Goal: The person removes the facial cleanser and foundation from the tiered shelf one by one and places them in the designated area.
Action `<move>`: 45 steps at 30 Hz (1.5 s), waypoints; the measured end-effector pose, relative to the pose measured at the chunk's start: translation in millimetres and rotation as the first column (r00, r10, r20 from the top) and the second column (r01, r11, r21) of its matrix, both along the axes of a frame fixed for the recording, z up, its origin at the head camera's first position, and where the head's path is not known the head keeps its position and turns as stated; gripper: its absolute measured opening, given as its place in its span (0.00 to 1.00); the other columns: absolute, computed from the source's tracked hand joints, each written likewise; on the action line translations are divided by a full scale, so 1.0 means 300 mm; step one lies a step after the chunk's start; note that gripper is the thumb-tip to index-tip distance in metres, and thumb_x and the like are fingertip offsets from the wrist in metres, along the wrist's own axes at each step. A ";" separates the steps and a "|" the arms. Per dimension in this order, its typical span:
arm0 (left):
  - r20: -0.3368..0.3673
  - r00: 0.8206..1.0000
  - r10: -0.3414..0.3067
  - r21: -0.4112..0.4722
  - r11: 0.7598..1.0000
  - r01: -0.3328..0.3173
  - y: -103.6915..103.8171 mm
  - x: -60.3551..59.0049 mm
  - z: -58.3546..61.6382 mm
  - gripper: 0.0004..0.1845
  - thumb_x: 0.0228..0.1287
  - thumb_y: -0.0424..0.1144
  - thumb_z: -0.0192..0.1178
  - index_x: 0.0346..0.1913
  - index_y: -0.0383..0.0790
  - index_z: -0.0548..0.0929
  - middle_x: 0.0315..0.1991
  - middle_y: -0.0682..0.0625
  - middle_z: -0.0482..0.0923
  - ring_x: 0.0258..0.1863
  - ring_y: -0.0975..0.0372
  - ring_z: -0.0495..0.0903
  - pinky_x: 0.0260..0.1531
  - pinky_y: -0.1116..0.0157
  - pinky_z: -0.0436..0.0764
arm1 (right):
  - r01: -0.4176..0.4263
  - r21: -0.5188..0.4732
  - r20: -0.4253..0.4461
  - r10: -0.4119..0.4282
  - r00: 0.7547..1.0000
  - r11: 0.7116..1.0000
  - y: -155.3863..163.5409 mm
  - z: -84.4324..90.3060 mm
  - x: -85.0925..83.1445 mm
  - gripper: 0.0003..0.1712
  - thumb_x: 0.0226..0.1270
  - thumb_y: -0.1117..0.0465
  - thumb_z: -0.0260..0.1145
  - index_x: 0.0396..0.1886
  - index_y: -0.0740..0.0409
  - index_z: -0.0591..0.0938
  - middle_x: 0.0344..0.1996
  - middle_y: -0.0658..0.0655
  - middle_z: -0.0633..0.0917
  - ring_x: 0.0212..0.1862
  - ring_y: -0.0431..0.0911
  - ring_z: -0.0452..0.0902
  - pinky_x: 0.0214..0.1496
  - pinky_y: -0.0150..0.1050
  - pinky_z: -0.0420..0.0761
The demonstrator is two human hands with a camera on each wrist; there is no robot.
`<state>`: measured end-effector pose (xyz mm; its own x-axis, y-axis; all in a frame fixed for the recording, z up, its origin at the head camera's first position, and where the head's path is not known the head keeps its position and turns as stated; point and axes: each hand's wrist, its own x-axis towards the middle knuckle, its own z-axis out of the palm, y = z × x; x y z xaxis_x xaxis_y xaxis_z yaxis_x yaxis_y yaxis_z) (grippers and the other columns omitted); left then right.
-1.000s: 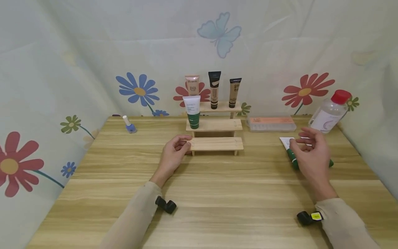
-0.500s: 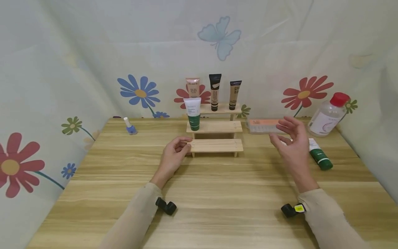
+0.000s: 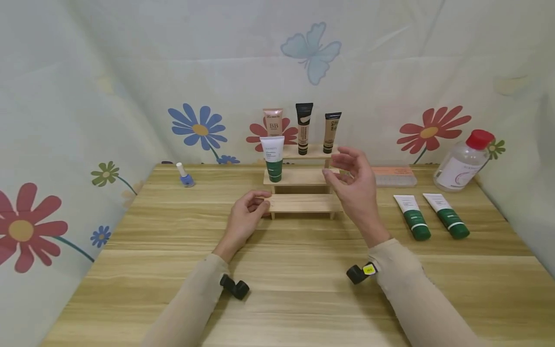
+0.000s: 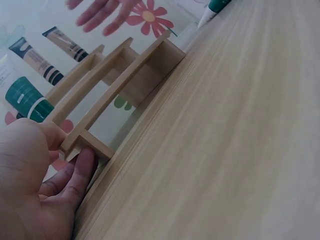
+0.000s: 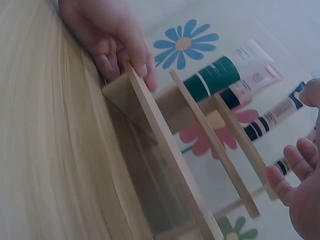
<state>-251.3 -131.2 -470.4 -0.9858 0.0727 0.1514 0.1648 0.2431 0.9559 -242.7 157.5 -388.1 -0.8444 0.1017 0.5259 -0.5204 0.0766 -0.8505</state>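
Desk [image 3: 282, 303] with three-step rack [image 3: 301, 203] at centre rear; left hand [image 3: 244, 220] on it, right hand [image 3: 356, 188] beside it.
The left hand's fingers pinch the left end of the bottom step; the right hand's fingers are parted and loosely bent near the rack's right end, clear of the wood in the wrist views; a red-capped bottle [image 3: 463, 164] stands at right rear, with a flat case [image 3: 395, 177] between it and the rack, partly hidden; two green tubes [image 3: 413, 217] lie side by side before them, and a third tube [image 3: 273, 156] stands on the middle step, left; pink tube [image 3: 273, 120], black tube [image 3: 304, 130] and gold tube [image 3: 332, 134] stand left to right on the top step; polish [image 3: 186, 176] sits at left rear.
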 end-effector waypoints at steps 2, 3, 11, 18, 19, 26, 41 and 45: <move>0.000 1.000 -0.004 -0.001 1.000 0.004 0.000 0.000 -0.001 0.12 0.84 0.38 0.65 0.63 0.42 0.89 0.50 0.43 0.88 0.48 0.55 0.88 0.48 0.66 0.88 | -0.012 0.003 0.001 0.012 1.000 1.000 -0.038 0.003 -0.015 0.32 0.72 0.69 0.78 0.73 0.59 0.79 0.62 0.64 0.84 0.64 0.58 0.83 0.58 0.39 0.88; 0.000 1.000 -0.006 -0.002 1.000 0.006 0.000 0.000 -0.001 0.12 0.84 0.38 0.65 0.63 0.42 0.89 0.49 0.43 0.88 0.48 0.55 0.88 0.48 0.66 0.88 | -0.017 0.006 0.002 0.017 1.000 1.000 -0.056 0.004 -0.022 0.32 0.72 0.69 0.79 0.73 0.58 0.79 0.61 0.63 0.84 0.64 0.59 0.83 0.58 0.39 0.89; -0.006 1.000 -0.014 0.000 1.000 0.014 0.001 0.001 -0.001 0.14 0.84 0.37 0.65 0.64 0.38 0.88 0.49 0.43 0.88 0.47 0.55 0.88 0.47 0.67 0.88 | -0.045 0.040 0.029 0.044 0.999 0.998 -0.171 0.015 -0.068 0.34 0.73 0.64 0.80 0.74 0.60 0.78 0.63 0.65 0.85 0.66 0.63 0.84 0.62 0.54 0.90; -0.010 1.000 -0.009 0.002 1.000 0.009 -0.003 0.004 0.003 0.11 0.84 0.38 0.65 0.62 0.43 0.89 0.49 0.43 0.89 0.47 0.55 0.88 0.47 0.67 0.88 | -0.082 0.052 0.082 0.078 0.994 0.995 -0.251 0.014 -0.102 0.33 0.74 0.60 0.80 0.75 0.53 0.78 0.64 0.61 0.85 0.66 0.56 0.84 0.66 0.57 0.87; -0.011 1.000 -0.010 0.002 1.000 0.010 -0.004 0.004 0.003 0.11 0.84 0.38 0.65 0.62 0.42 0.89 0.49 0.43 0.89 0.47 0.55 0.88 0.47 0.67 0.88 | -0.087 0.048 0.088 0.083 0.993 0.995 -0.260 0.011 -0.107 0.33 0.74 0.61 0.80 0.75 0.53 0.78 0.65 0.63 0.84 0.66 0.56 0.84 0.66 0.57 0.87; -0.016 1.000 -0.025 0.010 1.000 0.025 -0.004 0.004 0.003 0.12 0.84 0.38 0.65 0.63 0.41 0.88 0.51 0.42 0.89 0.49 0.54 0.89 0.49 0.67 0.89 | -0.117 0.021 0.095 0.115 0.989 0.993 -0.315 -0.008 -0.131 0.33 0.73 0.63 0.80 0.74 0.56 0.78 0.63 0.63 0.84 0.65 0.58 0.84 0.66 0.59 0.86; -0.019 1.000 -0.015 0.005 1.000 0.015 -0.003 0.001 0.007 0.11 0.84 0.37 0.65 0.62 0.42 0.89 0.49 0.42 0.89 0.47 0.55 0.89 0.48 0.67 0.89 | -0.092 0.077 0.136 0.081 0.987 0.993 -0.363 -0.017 -0.142 0.29 0.75 0.64 0.79 0.70 0.53 0.79 0.60 0.58 0.87 0.61 0.50 0.85 0.62 0.53 0.89; -0.020 1.000 -0.014 0.002 1.000 0.014 -0.003 0.000 0.004 0.11 0.84 0.37 0.65 0.61 0.43 0.89 0.49 0.43 0.89 0.47 0.55 0.89 0.48 0.67 0.88 | -0.082 0.101 0.135 0.068 0.989 0.991 -0.364 -0.017 -0.143 0.28 0.76 0.64 0.78 0.70 0.53 0.79 0.59 0.58 0.88 0.60 0.50 0.86 0.62 0.51 0.89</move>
